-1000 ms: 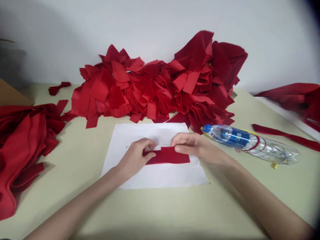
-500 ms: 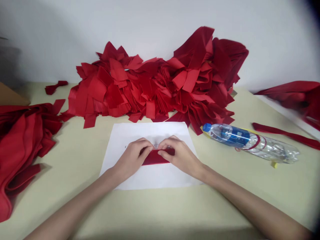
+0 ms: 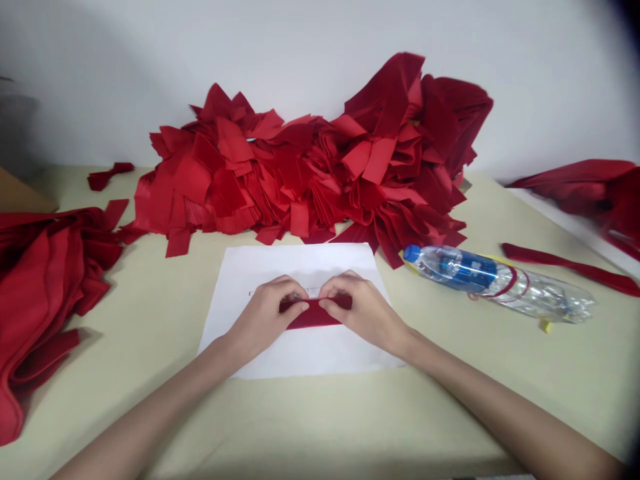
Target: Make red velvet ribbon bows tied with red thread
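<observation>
Red fabric strip (image 3: 315, 315) pinched between left hand (image 3: 263, 313) and right hand (image 3: 365, 313).

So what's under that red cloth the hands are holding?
A white paper sheet lies under the red fabric strip, on a pale table. The paper right beneath the strip is covered, so any marks there cannot be seen.

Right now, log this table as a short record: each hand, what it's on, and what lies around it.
Left hand: pinching the left end of a red fabric strip
Right hand: pinching the strip's right end
Beneath: white paper sheet on a pale table
Behind: heap of cut red fabric pieces
Right: clear plastic water bottle, lying on its side
Left: bunched red cloth
</observation>
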### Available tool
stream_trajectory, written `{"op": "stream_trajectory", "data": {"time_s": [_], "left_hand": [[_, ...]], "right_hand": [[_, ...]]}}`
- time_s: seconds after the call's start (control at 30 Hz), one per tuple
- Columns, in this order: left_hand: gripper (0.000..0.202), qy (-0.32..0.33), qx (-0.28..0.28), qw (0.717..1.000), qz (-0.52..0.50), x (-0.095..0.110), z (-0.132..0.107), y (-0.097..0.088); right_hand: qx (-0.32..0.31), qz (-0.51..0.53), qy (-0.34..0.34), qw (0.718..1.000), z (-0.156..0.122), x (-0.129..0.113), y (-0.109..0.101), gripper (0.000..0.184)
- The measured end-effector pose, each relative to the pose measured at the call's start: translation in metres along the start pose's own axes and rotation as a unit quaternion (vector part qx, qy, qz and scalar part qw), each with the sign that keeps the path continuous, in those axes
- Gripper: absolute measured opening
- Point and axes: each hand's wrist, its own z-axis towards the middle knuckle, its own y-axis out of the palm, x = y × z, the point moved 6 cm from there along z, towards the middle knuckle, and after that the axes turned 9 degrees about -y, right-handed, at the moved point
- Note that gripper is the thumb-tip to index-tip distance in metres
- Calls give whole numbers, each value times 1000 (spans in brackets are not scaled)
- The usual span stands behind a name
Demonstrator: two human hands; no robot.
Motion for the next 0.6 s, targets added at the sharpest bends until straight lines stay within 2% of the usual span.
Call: {"op": "stream_trajectory", "data": {"time_s": [0.6], "left_hand": [[7, 7, -3, 1000, 9, 2, 0, -1]], "right_hand": [[-2, -1, -8, 1000, -1, 3, 2, 8]]}}
